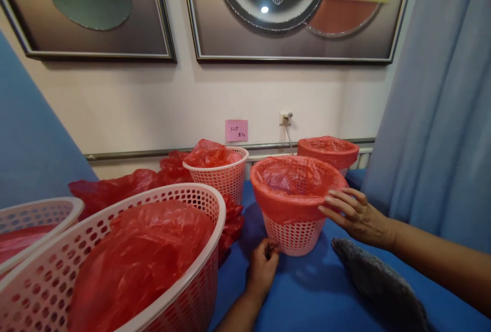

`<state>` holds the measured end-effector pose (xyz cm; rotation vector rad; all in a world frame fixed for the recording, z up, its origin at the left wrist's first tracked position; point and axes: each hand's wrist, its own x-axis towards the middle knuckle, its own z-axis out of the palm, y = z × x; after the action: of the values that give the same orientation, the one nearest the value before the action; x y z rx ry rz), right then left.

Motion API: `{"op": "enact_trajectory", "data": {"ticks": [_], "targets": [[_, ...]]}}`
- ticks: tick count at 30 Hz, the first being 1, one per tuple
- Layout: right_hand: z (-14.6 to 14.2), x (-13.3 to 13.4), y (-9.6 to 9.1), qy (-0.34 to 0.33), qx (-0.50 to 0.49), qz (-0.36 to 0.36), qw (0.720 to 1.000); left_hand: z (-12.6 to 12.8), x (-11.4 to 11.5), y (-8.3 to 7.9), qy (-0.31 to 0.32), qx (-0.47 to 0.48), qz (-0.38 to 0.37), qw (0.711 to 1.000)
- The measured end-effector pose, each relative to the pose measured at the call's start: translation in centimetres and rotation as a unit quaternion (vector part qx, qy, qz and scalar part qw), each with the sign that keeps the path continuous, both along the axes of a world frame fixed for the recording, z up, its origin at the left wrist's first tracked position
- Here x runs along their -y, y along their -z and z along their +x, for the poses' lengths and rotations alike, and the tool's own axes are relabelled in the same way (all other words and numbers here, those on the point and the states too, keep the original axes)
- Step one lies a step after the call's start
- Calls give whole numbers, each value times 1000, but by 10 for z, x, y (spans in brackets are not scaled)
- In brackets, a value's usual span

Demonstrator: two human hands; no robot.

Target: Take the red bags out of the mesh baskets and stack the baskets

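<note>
1. The lined basket [295, 235] stands on the blue cover [307, 304]; the right hand [358, 219] lays extended fingers on its rim, grip unclear.
2. The left hand [264, 269] curls at its base; whether it grasps anything, I cannot tell.
3. Left of it: a large basket [197, 296].
4. Behind it: a rear basket [328, 159].

The red bag liner [291, 212] before me looked like thin, glossy, crinkled plastic; its basket [293, 237] seemed smooth, hard plastic. I saw matt cloth on the table [314, 296], rough, fuzzy fabric in the grey bundle [378, 283], and a smooth metal rail [153, 155].
</note>
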<state>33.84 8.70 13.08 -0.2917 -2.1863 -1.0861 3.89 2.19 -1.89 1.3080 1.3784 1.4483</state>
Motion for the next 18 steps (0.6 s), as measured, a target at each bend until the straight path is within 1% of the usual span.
{"op": "enact_trajectory", "data": {"ticks": [2,5,9,12,15,16,17,18], "targets": [[4,-4,2,-1,-37,5,999,0,0,0,1,1,-3,1000],[6,-4,-6,-14,-77,-20,997,0,1,0,0,2,-6,1000],[1,5,-26,-6,-98,-96,990,1,1,-1,3,4,-9,1000],[-4,6,-40,-13,-140,-174,975,3,1,-1,8,7,-11,1000],[-9,0,-55,-24,-190,-267,944,4,2,-2,11,9,-12,1000],[-11,-3,-60,-26,-213,-307,927,4,2,-2,12,9,-12,1000],[-14,-6,-65,-27,-238,-353,904,4,3,-3,13,9,-11,1000],[-17,-9,-70,-28,-263,-403,876,3,3,-3,14,9,-11,1000]]}}
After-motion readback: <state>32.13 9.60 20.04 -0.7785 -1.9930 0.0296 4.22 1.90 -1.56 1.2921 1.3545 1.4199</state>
